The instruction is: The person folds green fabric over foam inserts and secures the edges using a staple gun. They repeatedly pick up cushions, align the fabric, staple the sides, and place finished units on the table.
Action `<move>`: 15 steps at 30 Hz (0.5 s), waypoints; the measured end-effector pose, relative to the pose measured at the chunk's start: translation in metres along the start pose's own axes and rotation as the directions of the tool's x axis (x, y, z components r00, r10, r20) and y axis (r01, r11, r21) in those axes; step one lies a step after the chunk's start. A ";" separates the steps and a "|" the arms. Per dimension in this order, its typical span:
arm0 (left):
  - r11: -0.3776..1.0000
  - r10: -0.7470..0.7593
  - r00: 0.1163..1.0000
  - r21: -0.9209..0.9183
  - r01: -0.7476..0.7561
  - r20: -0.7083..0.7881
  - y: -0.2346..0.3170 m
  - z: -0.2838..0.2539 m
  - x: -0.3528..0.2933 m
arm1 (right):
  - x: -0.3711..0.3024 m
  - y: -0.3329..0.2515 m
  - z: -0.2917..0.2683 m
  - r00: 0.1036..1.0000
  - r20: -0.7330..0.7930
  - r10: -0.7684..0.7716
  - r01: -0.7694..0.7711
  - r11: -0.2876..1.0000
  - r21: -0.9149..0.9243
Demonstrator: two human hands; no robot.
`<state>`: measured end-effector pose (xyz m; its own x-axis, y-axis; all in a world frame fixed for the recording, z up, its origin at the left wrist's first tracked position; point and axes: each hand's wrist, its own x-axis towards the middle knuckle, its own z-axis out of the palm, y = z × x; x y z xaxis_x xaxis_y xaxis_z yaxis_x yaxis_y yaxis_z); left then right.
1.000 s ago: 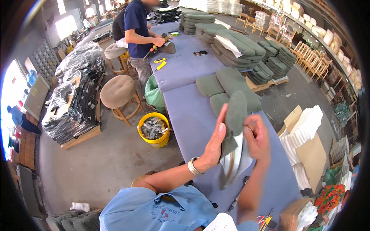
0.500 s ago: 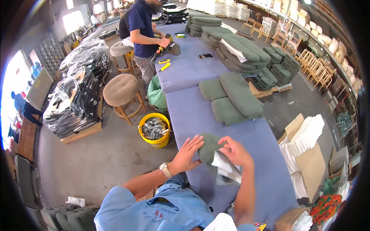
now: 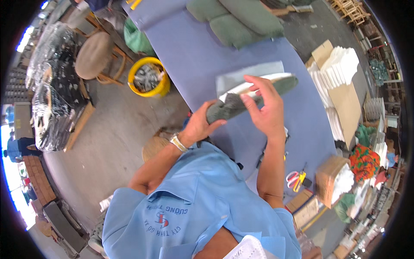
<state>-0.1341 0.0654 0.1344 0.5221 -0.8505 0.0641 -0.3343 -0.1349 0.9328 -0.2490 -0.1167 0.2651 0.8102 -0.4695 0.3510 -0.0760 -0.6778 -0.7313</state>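
A dark green fabric-covered cushion (image 3: 228, 108) is held tilted on edge above the blue-covered table, its white underside showing along the far side. My left hand (image 3: 199, 125) wraps round its left end, thumb on the near face. Over its middle, my right hand (image 3: 268, 110) curls its fingers and thumb at the cushion's upper edge; what exactly the fingertips pinch is partly hidden. Just behind the cushion is a pale translucent sheet (image 3: 254, 70).
Several green cushions (image 3: 243, 26) lie at the table's far part. A yellow bucket (image 3: 163, 90) of scraps stands left of the table. Scissors (image 3: 292, 178) and a yellow-handled tool (image 3: 299, 181) lie at the near right, beside a cardboard box (image 3: 330, 177).
The view has tilted down toward me. The cushion has been turned from lying flat to tilted on edge, and my left hand has gone from flat and open to gripping its end.
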 end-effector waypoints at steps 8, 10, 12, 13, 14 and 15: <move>0.969 0.247 0.964 0.047 -0.243 -0.100 -0.051 0.018 -0.013 | -0.051 0.008 0.033 0.966 0.248 0.070 -0.020 0.980 -0.198; 0.978 0.208 0.975 0.006 -0.209 -0.079 -0.060 0.022 -0.005 | -0.050 0.013 0.038 0.971 0.235 0.048 -0.004 0.983 -0.184; 0.977 0.212 0.974 -0.008 -0.214 -0.084 -0.057 0.018 -0.001 | -0.054 0.017 0.045 0.974 0.227 0.024 0.010 0.989 -0.151; 0.971 0.239 0.963 0.035 -0.237 -0.123 -0.055 0.016 -0.004 | -0.058 0.018 0.050 0.975 0.224 0.015 0.013 0.992 -0.126; 0.963 0.268 0.950 0.082 -0.258 -0.161 -0.054 0.013 -0.006 | -0.061 0.021 0.056 0.976 0.219 0.004 0.018 0.995 -0.099; 0.953 0.297 0.934 0.128 -0.276 -0.197 -0.054 0.011 -0.010 | -0.065 0.023 0.061 0.971 0.236 0.036 -0.019 0.997 -0.076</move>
<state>-0.1295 0.0754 0.0800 0.5429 -0.7348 0.4066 -0.5632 0.0406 0.8254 -0.2679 -0.0669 0.1894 0.9212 -0.3468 0.1762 -0.1350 -0.7097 -0.6915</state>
